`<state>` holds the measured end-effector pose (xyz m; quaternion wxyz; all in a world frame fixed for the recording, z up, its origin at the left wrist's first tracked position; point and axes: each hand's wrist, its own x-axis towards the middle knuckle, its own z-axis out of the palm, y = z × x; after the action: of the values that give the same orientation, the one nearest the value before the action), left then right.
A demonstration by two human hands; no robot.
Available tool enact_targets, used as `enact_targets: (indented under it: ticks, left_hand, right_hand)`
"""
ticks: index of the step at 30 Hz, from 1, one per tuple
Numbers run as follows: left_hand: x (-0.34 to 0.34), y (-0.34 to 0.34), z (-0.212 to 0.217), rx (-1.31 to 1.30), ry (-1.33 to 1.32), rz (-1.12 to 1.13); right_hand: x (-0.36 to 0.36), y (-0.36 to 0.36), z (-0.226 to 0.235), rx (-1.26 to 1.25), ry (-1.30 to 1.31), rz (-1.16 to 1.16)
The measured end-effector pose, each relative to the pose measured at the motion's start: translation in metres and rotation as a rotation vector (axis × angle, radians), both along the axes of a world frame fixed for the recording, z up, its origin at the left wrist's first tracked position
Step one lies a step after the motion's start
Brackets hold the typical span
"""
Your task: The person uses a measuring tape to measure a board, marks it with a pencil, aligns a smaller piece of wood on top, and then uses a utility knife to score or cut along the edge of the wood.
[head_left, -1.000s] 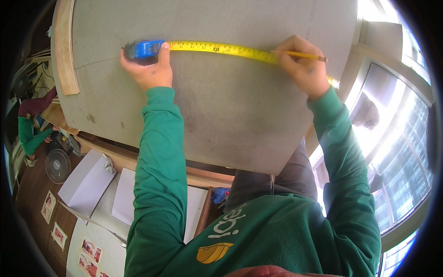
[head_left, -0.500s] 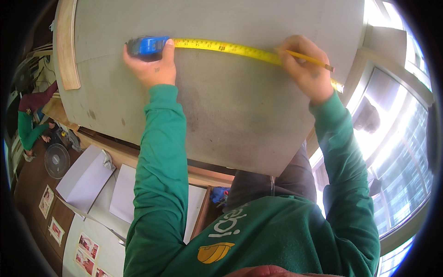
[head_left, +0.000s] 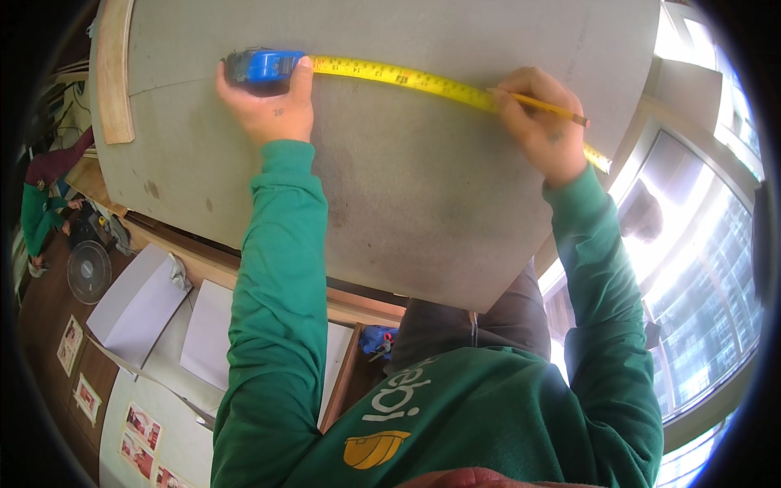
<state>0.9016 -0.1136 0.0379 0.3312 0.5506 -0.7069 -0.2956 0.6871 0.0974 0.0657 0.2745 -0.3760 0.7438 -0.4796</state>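
Little has shifted since a second ago: the blue tape measure [head_left: 264, 65] is still pinned to the grey board [head_left: 407, 195] by the closed left hand [head_left: 264, 106], while a pencil [head_left: 541, 106] is gripped by the right hand [head_left: 541, 130] at the yellow blade [head_left: 407, 79]. The case is judged light and rigid, best held around its body; the thin blade is springy and likely to slip or snap back unless pressed flat.

1. Wearing a green long-sleeve sweatshirt, ribbed cuffs at both wrists.
2. Got white lettering plus a yellow hard-hat-shaped logo across the chest.
3. Grey trousers below.
4. Bare left hand [head_left: 268, 110] and right hand [head_left: 543, 130], no gloves.
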Motion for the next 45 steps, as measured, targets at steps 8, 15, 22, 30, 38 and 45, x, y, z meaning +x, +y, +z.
enact_targets:
  ticks: [8, 15, 22, 30, 38, 45]
  left_hand:
    - [-0.0030, 0.0018, 0.0032, 0.029, 0.036, 0.000]
    - [-0.0030, 0.0016, 0.0035, 0.039, 0.037, 0.007]
    - [-0.0041, 0.0016, 0.0035, 0.033, 0.034, -0.001]
    - [-0.0035, 0.0022, 0.0038, 0.046, 0.046, -0.003]
    - [-0.0057, 0.0035, 0.0057, 0.056, 0.050, 0.005]
    - [-0.0041, 0.0019, 0.0034, 0.050, 0.053, -0.003]
  right_hand:
    - [-0.0013, 0.0001, 0.0003, 0.009, 0.067, 0.040]
    - [-0.0014, -0.0001, -0.0015, -0.014, 0.106, 0.048]
    - [-0.0004, -0.0003, -0.0002, -0.004, 0.104, 0.044]
    - [-0.0012, 0.0008, -0.0023, -0.062, 0.063, 0.064]
    - [0.0000, 0.0000, 0.0007, -0.033, 0.084, 0.035]
    - [0.0011, -0.0025, -0.0001, -0.044, 0.079, 0.001]
